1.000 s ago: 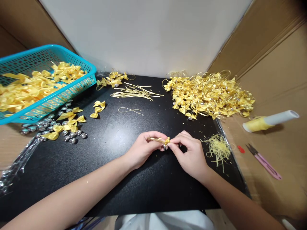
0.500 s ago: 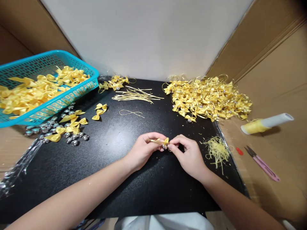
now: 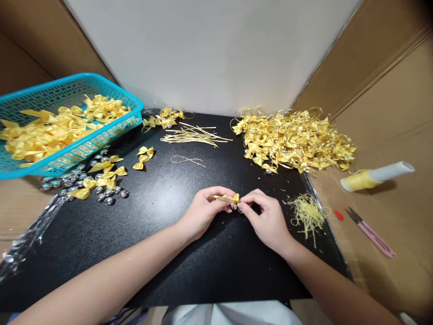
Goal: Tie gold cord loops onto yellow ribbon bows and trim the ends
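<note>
Over the front middle of the black table (image 3: 162,266), my left hand (image 3: 204,212) pinches a yellow ribbon bow (image 3: 236,197) with a small silver bell (image 3: 233,206) hanging just below it. A strand of gold cord runs back under the left fingers. My right hand (image 3: 265,216) meets it from the right, thumb and index finger pressed together at the bow's edge. What sits between those right fingertips is mostly hidden; it looks like the cord's end. Beyond the hands lies a single crossed loop of gold cord (image 3: 187,160).
Yellow bows fill a turquoise basket (image 3: 135,110) at left, with loose silver bells (image 3: 108,193) before it. Cut gold cords (image 3: 196,135) lie at the back. A heap of belled bows (image 3: 294,140), cord scraps (image 3: 307,212), pink snips (image 3: 372,234) and a ribbon-wrapped tube (image 3: 379,175) are right.
Both hands keep nearly the same pose around the bow and bell. The view has shifted slightly, so the things on the left appear a little further right.
</note>
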`<state>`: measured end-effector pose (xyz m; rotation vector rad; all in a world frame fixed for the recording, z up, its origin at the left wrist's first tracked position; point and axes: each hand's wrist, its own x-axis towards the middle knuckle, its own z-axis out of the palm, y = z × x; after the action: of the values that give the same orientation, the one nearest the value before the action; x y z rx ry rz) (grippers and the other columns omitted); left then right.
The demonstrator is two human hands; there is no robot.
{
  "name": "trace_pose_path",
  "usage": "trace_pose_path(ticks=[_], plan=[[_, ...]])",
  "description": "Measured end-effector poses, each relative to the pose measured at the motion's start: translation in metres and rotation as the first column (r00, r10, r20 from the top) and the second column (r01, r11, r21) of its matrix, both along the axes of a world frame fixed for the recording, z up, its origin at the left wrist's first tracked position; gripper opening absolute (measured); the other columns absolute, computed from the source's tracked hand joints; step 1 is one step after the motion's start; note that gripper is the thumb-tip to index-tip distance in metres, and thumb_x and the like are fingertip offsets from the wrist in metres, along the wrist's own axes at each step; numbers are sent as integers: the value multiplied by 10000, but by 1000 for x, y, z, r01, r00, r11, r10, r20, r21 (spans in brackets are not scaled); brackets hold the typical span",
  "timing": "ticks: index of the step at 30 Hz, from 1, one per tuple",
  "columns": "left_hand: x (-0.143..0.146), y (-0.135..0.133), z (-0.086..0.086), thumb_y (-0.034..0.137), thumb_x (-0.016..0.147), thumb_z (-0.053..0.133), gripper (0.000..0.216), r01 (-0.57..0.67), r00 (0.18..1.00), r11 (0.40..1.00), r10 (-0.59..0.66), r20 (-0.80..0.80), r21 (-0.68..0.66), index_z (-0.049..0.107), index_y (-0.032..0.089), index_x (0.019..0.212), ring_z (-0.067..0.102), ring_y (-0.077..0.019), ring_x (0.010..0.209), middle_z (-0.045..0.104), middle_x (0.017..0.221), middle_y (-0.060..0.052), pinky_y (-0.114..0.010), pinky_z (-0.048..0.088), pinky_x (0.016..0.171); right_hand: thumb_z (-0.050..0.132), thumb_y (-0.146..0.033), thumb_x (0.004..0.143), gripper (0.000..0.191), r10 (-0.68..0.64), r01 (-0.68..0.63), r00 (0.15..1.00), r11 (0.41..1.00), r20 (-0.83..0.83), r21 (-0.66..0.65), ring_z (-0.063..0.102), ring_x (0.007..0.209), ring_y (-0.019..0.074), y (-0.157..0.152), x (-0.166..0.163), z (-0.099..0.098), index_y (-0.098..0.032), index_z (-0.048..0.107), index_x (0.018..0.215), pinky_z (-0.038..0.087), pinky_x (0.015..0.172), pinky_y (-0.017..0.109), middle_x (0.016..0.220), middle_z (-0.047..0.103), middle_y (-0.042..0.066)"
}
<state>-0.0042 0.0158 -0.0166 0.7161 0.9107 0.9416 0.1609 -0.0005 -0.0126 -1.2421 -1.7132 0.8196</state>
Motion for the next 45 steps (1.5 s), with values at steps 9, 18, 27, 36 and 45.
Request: trace_pose_path(ticks=[9,18,27,36,45], plan=[[1,1,0,179,666,745,98,-47,997,999,47,-53,16,724,141,753,563,-97,574,680,643,-6,-227,443,594,648,-139,816,95,-37,36,998,999,53,16,607,724,175,1,1,0,-206,694,767,496,681,309,732,695,19],[0,2,0,184,681,739,92,-17,995,999,21,-96,42,716,141,760,585,-104,598,690,654,-9,-225,457,605,584,-135,866,142,14,-12,997,999,78,-31,584,723,167,2,-3,-5,-202,651,760,467,676,294,721,658,7],[0,-2,5,247,719,721,125,-55,935,970,134,-329,238,712,138,781,644,-135,674,727,757,-37,-240,502,653,691,-160,783,65,-101,19,983,892,157,451,504,750,172,-9,-6,5,-217,721,779,427,706,333,742,546,17],[1,-9,3,217,814,628,110,63,865,874,193,-463,482,707,143,835,678,-162,761,720,836,-60,-257,525,694,707,-193,812,21,-249,140,946,892,209,430,508,716,168,-7,-9,0,-196,727,806,410,685,341,713,588,20],[2,-11,2,167,824,622,42,50,885,840,214,-414,541,584,167,842,617,-102,680,638,757,9,-206,499,657,660,-187,856,98,-255,114,927,890,275,441,511,713,160,-7,-11,-1,-217,706,775,349,702,337,689,607,4]])
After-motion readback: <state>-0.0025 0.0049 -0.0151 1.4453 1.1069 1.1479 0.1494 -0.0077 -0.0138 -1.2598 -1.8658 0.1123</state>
